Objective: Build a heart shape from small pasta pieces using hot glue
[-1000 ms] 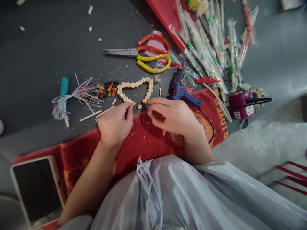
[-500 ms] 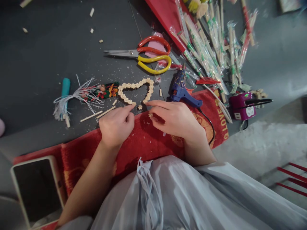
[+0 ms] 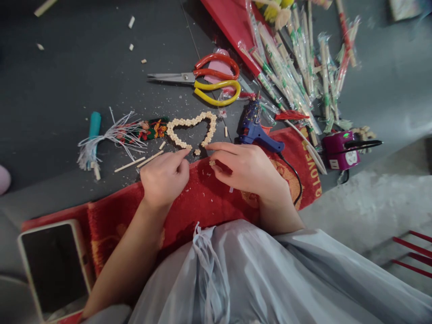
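Note:
A heart outline made of small pale wooden pieces lies on the dark table, open at its lower tip. My left hand rests on the red cloth with its index finger stretched out to the heart's lower left end; its other fingers are curled. My right hand points its index finger at the heart's lower right end and pinches a small pale wooden piece between thumb and fingers. One loose piece lies in the gap between both ends.
A blue glue gun lies right behind my right hand, its cord running over the cloth. Red and yellow scissors, wrapped chopsticks, a purple power strip, a tassel, cut sticks and a phone surround the work.
My left index finger has stretched out from a curled hand to the heart's lower left end. The right hand has barely moved.

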The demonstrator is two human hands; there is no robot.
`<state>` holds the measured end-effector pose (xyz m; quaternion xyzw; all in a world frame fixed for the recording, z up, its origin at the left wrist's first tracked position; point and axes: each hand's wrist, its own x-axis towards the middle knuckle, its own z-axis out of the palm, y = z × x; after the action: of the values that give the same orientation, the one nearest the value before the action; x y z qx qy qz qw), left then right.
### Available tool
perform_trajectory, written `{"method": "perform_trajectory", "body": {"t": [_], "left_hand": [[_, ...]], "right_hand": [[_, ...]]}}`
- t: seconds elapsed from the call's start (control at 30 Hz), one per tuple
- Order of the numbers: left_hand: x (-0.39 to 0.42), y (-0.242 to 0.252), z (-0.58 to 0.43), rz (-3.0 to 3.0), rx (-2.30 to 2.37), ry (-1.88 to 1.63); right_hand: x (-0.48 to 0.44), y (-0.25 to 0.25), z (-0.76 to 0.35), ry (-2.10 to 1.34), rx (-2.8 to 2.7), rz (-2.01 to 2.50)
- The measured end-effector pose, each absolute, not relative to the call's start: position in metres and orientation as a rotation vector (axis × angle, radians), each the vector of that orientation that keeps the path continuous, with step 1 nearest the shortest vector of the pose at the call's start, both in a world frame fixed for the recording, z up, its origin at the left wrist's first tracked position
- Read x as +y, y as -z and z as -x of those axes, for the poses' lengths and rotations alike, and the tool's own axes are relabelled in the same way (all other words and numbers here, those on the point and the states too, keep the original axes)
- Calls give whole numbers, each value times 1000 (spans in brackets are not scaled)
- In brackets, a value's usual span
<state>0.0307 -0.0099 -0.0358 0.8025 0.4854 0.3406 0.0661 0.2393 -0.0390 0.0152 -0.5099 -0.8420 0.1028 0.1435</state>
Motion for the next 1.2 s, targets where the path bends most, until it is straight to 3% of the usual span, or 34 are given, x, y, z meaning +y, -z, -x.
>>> {"method": "perform_trajectory", "body": {"t": [0.37,1.2], "left_hand": [[-13,38,-30,-2248,1695,-814],[-12,36,-31,-2189,1815,-871]], "right_hand": [[-39,-17,-240,-321,-2446,1495],[-38,-19,-240,-363,-2434,1486]]}}
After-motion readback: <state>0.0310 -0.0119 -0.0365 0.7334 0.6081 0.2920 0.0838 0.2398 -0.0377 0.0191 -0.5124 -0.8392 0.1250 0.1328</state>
